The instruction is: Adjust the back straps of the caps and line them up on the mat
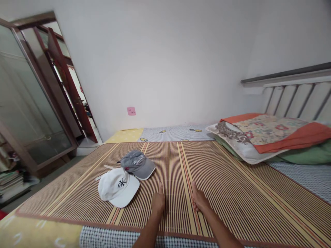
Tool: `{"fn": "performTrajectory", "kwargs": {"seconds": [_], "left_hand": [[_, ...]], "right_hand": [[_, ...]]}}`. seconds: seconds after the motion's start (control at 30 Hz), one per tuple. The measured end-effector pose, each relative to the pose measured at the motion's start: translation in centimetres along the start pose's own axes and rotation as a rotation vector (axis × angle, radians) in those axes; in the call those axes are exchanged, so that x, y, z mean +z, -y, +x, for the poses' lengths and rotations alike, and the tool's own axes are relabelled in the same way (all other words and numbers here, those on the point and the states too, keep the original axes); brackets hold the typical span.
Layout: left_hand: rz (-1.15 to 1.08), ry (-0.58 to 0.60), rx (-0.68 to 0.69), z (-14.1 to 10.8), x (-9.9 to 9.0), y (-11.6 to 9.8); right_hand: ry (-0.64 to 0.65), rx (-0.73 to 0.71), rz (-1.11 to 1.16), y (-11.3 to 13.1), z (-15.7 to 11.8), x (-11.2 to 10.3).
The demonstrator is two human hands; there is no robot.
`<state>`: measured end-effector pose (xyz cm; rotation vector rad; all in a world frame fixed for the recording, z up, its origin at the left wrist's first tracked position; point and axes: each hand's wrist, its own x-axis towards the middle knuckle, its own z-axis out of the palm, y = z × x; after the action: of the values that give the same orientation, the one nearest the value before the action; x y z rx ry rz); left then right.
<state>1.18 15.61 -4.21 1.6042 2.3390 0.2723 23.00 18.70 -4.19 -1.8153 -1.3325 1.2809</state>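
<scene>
My left hand [158, 202] is over the striped bamboo mat [173, 165], one finger or thumb stretched forward and the others curled in, with nothing seen in it. To its right, my right hand [201, 200] has the same pose, one digit pointing forward and the rest folded under, also holding nothing visible. A white cap [113, 186] with black letters lies left of my left hand, its brim pointing right. Just behind it, touching it, is a grey cap [137, 163] with white lettering. Neither hand touches a cap.
Folded orange floral fabric [274, 129] and a white pillow [243, 148] are stacked at the back right, near a slatted headboard [297, 100]. A pink note [131, 111] is on the wall. A glass-panelled door [31, 93] stands at the left, above stacked books [11, 181].
</scene>
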Motion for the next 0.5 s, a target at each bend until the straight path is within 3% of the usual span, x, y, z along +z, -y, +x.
{"fn": "performTrajectory", "kwargs": {"seconds": [0.37, 0.5], "left_hand": [[-0.042, 0.006, 0.0, -0.1, -0.1, -0.1], [-0.089, 0.023, 0.006, -0.4, -0.2, -0.1]], "right_hand": [[0.009, -0.014, 0.03, -0.7, 0.2, 0.2], [0.02, -0.088, 0.024, -1.4, 0.3, 0.3]]}}
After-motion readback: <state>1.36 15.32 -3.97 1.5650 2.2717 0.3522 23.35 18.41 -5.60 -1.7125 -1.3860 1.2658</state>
